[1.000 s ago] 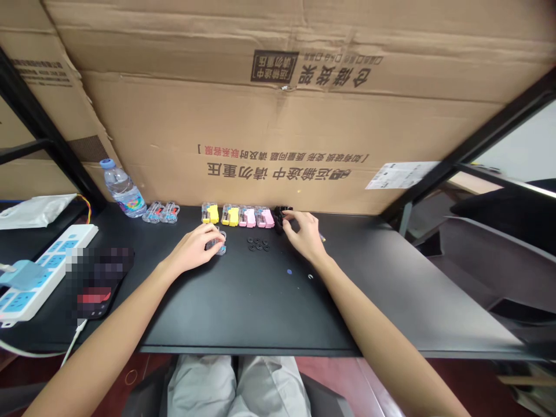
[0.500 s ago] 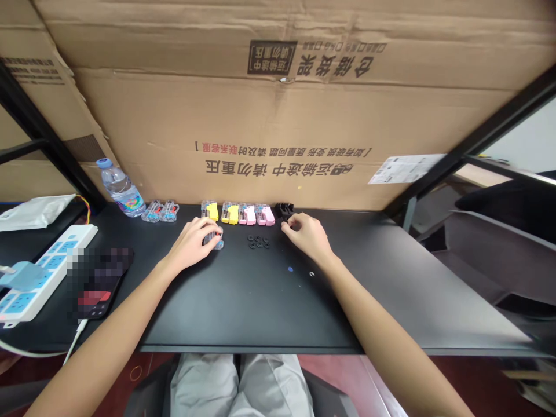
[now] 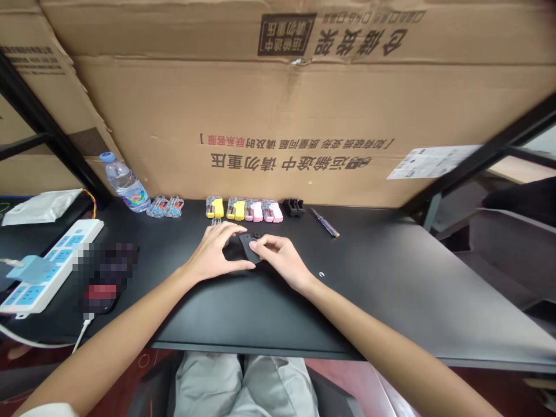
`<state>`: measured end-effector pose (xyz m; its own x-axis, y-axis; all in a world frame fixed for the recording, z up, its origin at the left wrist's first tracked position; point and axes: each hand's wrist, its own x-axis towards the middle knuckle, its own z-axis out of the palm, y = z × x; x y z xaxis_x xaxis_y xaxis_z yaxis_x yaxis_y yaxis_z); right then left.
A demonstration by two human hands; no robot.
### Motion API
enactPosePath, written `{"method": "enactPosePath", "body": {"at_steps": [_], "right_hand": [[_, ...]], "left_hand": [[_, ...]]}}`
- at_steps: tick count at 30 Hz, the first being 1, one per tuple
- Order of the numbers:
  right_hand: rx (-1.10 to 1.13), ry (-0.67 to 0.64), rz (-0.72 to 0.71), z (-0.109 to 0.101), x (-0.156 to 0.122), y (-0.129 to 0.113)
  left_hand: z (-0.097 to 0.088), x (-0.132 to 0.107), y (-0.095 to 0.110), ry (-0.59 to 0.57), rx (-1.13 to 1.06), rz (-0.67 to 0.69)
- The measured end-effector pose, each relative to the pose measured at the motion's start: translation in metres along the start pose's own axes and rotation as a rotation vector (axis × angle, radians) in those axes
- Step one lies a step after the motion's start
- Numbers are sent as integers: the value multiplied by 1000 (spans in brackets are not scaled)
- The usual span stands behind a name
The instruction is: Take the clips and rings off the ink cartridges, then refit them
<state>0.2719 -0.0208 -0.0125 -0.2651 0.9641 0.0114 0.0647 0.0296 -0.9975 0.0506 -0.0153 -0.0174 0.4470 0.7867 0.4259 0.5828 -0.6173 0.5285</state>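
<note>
My right hand [image 3: 282, 258] pinches a flat black plastic piece [image 3: 248, 246] between thumb and fingers, above the middle of the table. To its left, my left hand [image 3: 217, 250] is open, thumb and fingers spread to either side of the piece with a gap between them. Behind the left fingers a bit of a clear plastic part [image 3: 216, 221] shows; the rest is hidden. Beside the right fingertips lies a small black ring [image 3: 258, 235], mostly covered by the hand.
Along the cardboard stand clear parts [image 3: 174, 207], yellow pieces [image 3: 236, 209], pink pieces [image 3: 272, 211] and black clips [image 3: 294, 207]. Farther right lies a screwdriver [image 3: 325, 223]; a water bottle [image 3: 125, 184], power strip [image 3: 52, 269] and phone [image 3: 110, 278] are left.
My right hand has moved left and toward me from the back row, now with the black piece. The left hand has let go of the clear part and opened. The screwdriver is now uncovered.
</note>
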Motion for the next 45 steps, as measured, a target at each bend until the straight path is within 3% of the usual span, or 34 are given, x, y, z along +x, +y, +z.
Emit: {"method": "enactPosePath", "body": {"at_steps": [6,8,10,13,15,18,22,31,39,45], "right_hand": [[61,2,25,4,-2,4],[62,-26,-4,-2,0,1],[5,26,-80,-18,5,-2],[-304,218,-222,-50,15,-7],[-529,189,-239,-70,21,-6],[-752,41,-235,-85,26,0],[-903,-94,-201,-84,29,7],[-973,-160,-245,-75,21,1],[-809,-318,-331,-57,13,3],[-822,-325,-361,-54,10,2]], "left_hand": [[1,1,-1,2,4,55],[-1,2,0,9,34,57],[-3,2,0,-10,66,40],[-8,2,-2,-87,86,9],[-8,1,-5,-137,92,-5],[-5,-1,-8,-171,104,-28],[-1,-4,-13,-189,96,-69],[-2,-3,-16,-218,82,-135],[-3,-2,-17,-228,55,-76],[-5,0,-15,-236,62,-60]]}}
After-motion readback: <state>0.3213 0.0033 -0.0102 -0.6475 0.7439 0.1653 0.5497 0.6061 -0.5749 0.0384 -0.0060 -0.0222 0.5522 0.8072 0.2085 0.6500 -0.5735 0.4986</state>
